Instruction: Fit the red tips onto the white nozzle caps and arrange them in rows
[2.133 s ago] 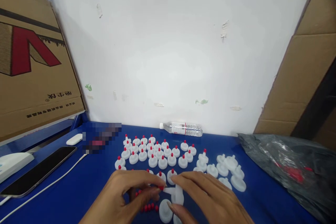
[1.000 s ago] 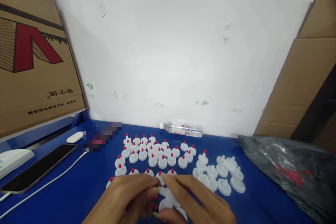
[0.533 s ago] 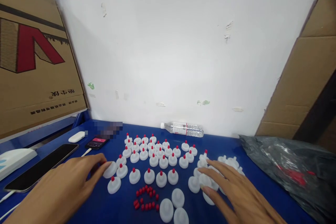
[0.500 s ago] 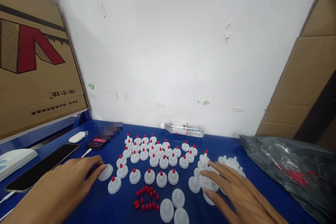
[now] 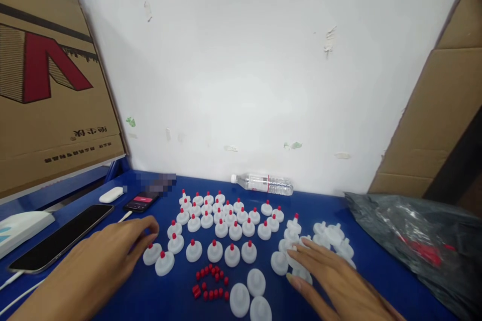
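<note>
My left hand (image 5: 119, 248) is open, with thumb and forefinger curled but apart and nothing between them. Just beside its thumb stands a white nozzle cap (image 5: 151, 256) with a red tip. My right hand (image 5: 327, 273) is open, its fingers stretched over a cluster of white nozzle caps without red tips (image 5: 279, 263) and partly hiding them; whether it touches them I cannot tell. Upright in loose rows in the middle are several red-tipped white nozzle caps (image 5: 215, 252). In front of them lie small red tips (image 5: 213, 294), beside three white caps (image 5: 240, 300) lying with their round undersides up.
A clear plastic bottle (image 5: 262, 183) lies by the wall. At left are a phone (image 5: 62, 238), a second phone (image 5: 141, 201), a white case (image 5: 111, 194) and cables. A grey plastic bag (image 5: 422, 256) covers the right side. Cardboard (image 5: 75, 110) stands at the left.
My left hand has let go of the nozzle cap, which now stands upright with its red tip showing. My right hand has shifted slightly left and down over the white caps.
</note>
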The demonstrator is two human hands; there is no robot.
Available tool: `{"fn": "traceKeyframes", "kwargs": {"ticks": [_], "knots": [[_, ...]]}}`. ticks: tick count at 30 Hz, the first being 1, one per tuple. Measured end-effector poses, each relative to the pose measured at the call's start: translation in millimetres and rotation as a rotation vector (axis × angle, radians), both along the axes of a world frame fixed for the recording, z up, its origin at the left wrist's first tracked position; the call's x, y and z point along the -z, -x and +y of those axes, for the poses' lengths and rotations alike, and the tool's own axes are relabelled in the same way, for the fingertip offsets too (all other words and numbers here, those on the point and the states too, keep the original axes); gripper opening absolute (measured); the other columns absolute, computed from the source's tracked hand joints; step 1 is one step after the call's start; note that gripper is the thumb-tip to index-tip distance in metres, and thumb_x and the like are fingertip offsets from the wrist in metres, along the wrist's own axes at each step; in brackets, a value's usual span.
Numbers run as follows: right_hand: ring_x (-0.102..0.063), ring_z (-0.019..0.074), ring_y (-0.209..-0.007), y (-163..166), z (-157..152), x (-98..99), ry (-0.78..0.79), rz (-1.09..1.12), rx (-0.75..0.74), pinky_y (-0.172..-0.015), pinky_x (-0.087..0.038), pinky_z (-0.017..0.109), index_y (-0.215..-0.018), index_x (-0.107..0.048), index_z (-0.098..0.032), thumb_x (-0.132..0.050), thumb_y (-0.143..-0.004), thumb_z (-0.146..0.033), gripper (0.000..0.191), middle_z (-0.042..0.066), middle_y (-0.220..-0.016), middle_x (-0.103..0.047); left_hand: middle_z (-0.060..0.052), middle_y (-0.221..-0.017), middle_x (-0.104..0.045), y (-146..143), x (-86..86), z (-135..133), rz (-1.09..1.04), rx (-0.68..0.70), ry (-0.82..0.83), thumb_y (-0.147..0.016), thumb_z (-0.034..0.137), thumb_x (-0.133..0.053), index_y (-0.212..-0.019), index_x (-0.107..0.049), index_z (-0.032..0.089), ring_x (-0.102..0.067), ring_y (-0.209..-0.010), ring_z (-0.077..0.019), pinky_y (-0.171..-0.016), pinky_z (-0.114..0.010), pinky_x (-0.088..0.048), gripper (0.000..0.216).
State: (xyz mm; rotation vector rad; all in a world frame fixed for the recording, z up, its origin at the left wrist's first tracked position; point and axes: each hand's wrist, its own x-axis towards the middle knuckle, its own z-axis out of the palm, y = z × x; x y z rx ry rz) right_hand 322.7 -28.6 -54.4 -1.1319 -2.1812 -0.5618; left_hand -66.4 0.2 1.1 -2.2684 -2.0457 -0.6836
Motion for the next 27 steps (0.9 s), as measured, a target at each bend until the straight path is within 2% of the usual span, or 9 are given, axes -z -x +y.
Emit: {"fn": "traceKeyframes", "kwargs": {"ticks": [2, 4, 8, 12, 15, 19, 22, 24, 27], "knots": [[-0.078, 0.0215, -0.092, 3, 0, -5.5, -0.022, 0.055, 0.008, -0.077, -0.066, 0.028, -0.109, -0.077, -0.024, -0.051, -0.101, -0.045, 0.034, 0.003, -0.105, -0.08, -0.001, -0.092, -0.078, -16, -1.5, -7, 0.048, 0.113, 0.107, -0.095, 0.04, -0.05, -0.095, -0.074, 0.027, -0.073, -0.084, -0.0262, -0.072, -0.03, -0.051, 0.028], [-0.079, 0.0204, -0.085, 6, 0, -12.7, -0.049, 0.081, 0.021, -0.074, -0.066, 0.027, -0.105, -0.077, -0.024, -0.046, -0.103, -0.047, 0.038, 0.002, -0.099, -0.081, -0.001, -0.102, -0.078, -31, 4.4, -12, 0.056, 0.223, 0.212, -0.095, 0.04, -0.05, -0.097, -0.074, 0.029, -0.073, -0.092, -0.0253, -0.078, -0.029, -0.05, 0.026], [-0.078, 0.0186, -0.074, 12, 1, -23.7, -0.002, 0.102, 0.04, -0.057, -0.063, 0.023, -0.102, -0.074, -0.028, -0.045, -0.103, -0.052, 0.038, -0.001, -0.092, -0.08, 0.0, -0.109, -0.075, -44, 30.1, -8, 0.067, 0.289, 0.293, -0.095, 0.032, -0.052, -0.109, -0.071, 0.034, -0.07, -0.096, -0.0218, -0.083, -0.029, -0.047, 0.024], [-0.076, 0.0152, -0.07, 13, 1, -24.6, 0.113, 0.136, 0.03, -0.052, -0.059, 0.018, -0.104, -0.069, -0.028, -0.05, -0.101, -0.049, 0.029, 0.0, -0.096, -0.077, -0.001, -0.102, -0.073, -45, 42.1, -1, 0.093, 0.294, 0.34, -0.096, 0.03, -0.051, -0.102, -0.069, 0.031, -0.068, -0.09, -0.0215, -0.078, -0.031, -0.043, 0.019], [-0.075, 0.0131, -0.067, 13, 0, -24.0, 0.152, 0.174, 0.016, -0.052, -0.058, 0.016, -0.107, -0.066, -0.027, -0.05, -0.102, -0.043, 0.024, 0.001, -0.098, -0.074, -0.002, -0.094, -0.073, -51, 38.6, 1, 0.128, 0.275, 0.376, -0.095, 0.029, -0.052, -0.093, -0.069, 0.028, -0.066, -0.084, -0.0222, -0.072, -0.031, -0.04, 0.017], [-0.074, 0.0124, -0.064, 17, -1, -26.3, 0.153, 0.155, 0.013, -0.052, -0.058, 0.017, -0.112, -0.064, -0.025, -0.046, -0.103, -0.035, 0.023, 0.003, -0.101, -0.072, -0.002, -0.091, -0.072, -59, 38.2, 2, 0.155, 0.29, 0.388, -0.093, 0.024, -0.051, -0.087, -0.067, 0.026, -0.065, -0.083, -0.0217, -0.072, -0.029, -0.041, 0.017], [-0.076, 0.0129, -0.071, 20, -1, -28.0, 0.14, 0.12, -0.008, -0.063, -0.061, 0.018, -0.112, -0.064, -0.025, -0.042, -0.103, -0.028, 0.024, 0.003, -0.101, -0.072, -0.002, -0.089, -0.071, -59, 38.0, 2, 0.165, 0.283, 0.334, -0.094, 0.021, -0.048, -0.084, -0.065, 0.025, -0.066, -0.081, -0.0204, -0.07, -0.027, -0.042, 0.02], [-0.077, 0.0145, -0.08, 23, 0, -28.4, 0.112, 0.113, -0.031, -0.069, -0.063, 0.019, -0.116, -0.064, -0.025, -0.041, -0.103, -0.026, 0.026, 0.003, -0.105, -0.073, -0.002, -0.087, -0.071, -60, 31.5, 1, 0.148, 0.281, 0.285, -0.096, 0.023, -0.046, -0.085, -0.066, 0.025, -0.066, -0.078, -0.0196, -0.07, -0.027, -0.043, 0.023], [-0.077, 0.0158, -0.091, 29, 1, -28.3, 0.087, 0.139, -0.07, -0.071, -0.063, 0.018, -0.127, -0.059, -0.026, -0.045, -0.103, -0.029, 0.028, 0.005, -0.112, -0.073, -0.001, -0.09, -0.072, -66, 13.1, -4, 0.056, 0.296, 0.165, -0.101, 0.032, -0.044, -0.092, -0.068, 0.027, -0.067, -0.076, -0.018, -0.069, -0.026, -0.045, 0.026]]}}
